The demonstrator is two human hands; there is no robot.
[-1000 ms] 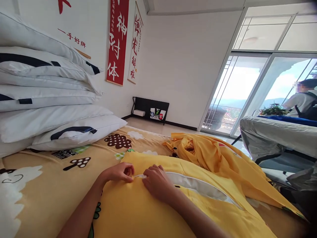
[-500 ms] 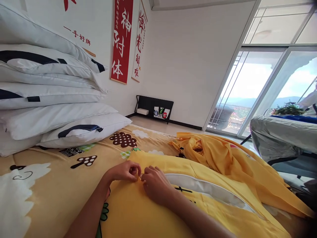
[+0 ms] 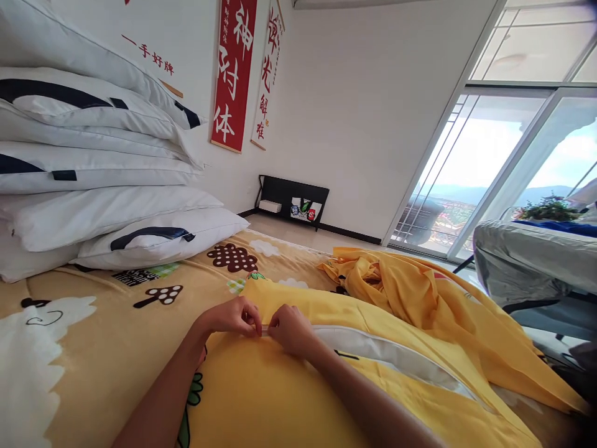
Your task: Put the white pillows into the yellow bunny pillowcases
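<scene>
A yellow pillowcase (image 3: 261, 392) with green leaf prints lies in front of me around a white pillow (image 3: 396, 354). The pillow shows through the long open zipper (image 3: 448, 368), which runs to the right. At the opening's left end, my left hand (image 3: 236, 317) is closed, pinching the pillowcase edge between thumb and fingertips. Just beside it, my right hand (image 3: 293, 330) pinches the zipper with its fingers bent. A short pale strip of zipper shows between the two hands. Any zipper pull is hidden by my right fingers.
White pillows (image 3: 116, 205) with dark trim are stacked at the left on a tan printed blanket (image 3: 140, 336). Crumpled yellow fabric (image 3: 405, 292) lies beyond the pillowcase. A low black rack (image 3: 293, 196) stands by the wall; a covered table (image 3: 536, 255) is at the right.
My right hand has shifted slightly right, away from the left, and a bit more zipper shows between them. My left fingers now point down onto the pillowcase edge. The view has tilted slightly.
</scene>
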